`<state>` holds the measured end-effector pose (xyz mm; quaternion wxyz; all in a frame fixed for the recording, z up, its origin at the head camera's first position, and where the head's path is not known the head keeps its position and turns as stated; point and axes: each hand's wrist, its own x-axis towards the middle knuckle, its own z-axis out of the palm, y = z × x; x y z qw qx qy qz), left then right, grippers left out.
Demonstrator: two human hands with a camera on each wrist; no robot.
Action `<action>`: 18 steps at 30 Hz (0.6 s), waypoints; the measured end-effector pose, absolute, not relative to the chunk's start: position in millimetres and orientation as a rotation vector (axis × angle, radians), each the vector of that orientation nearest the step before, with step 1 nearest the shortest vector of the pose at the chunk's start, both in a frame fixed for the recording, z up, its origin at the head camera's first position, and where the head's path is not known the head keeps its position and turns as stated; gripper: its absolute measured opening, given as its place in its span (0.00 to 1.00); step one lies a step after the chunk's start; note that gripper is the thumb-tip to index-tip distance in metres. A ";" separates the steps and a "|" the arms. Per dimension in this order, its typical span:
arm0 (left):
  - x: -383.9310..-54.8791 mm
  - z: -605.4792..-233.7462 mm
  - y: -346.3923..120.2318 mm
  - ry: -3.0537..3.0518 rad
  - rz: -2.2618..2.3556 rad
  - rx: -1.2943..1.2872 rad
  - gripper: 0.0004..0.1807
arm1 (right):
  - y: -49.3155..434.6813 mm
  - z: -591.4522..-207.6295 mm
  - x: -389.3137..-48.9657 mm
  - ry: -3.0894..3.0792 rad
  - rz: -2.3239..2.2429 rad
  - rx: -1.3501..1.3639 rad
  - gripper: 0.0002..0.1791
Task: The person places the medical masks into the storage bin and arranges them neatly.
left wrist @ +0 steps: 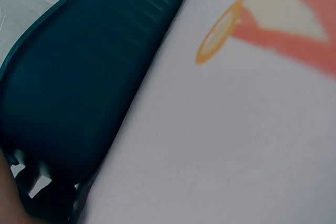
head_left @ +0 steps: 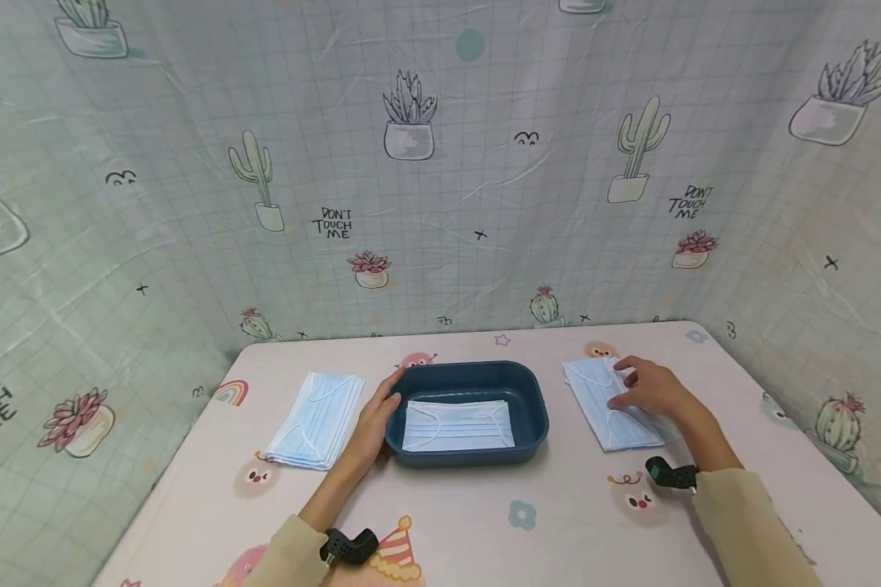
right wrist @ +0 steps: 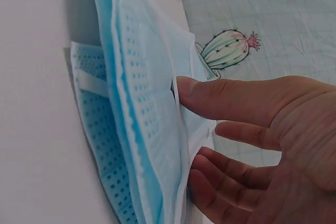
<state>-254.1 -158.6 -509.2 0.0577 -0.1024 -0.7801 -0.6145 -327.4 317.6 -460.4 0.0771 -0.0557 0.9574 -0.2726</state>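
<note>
My left hand (head_left: 370, 420) holds the left end of a dark blue plastic basin (head_left: 470, 458), thumb at the rim and fingers along the outside. A light blue face mask (head_left: 458, 425) with white ear loops lies flat inside it. My right hand (head_left: 653, 390) is over the right stack of face masks (head_left: 605, 408), thumb and fingers spread apart. In the right wrist view the thumb (right wrist: 202, 93) touches the top mask beside its ear loop, and the other fingers (right wrist: 210, 187) bend at the mask surface. Layered mask edges (right wrist: 131, 103) show there.
Another stack of face masks (head_left: 319, 420) lies left of the basin, close to my left forearm. The tabletop (head_left: 470, 530) has a pale printed cloth. A cactus-print curtain (head_left: 440, 196) hangs behind it and along both sides.
</note>
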 end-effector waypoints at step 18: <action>-255.5 -508.9 -158.1 -2.369 -1.862 -0.296 0.29 | 313.9 -455.1 -324.5 2.898 -0.787 -0.266 0.23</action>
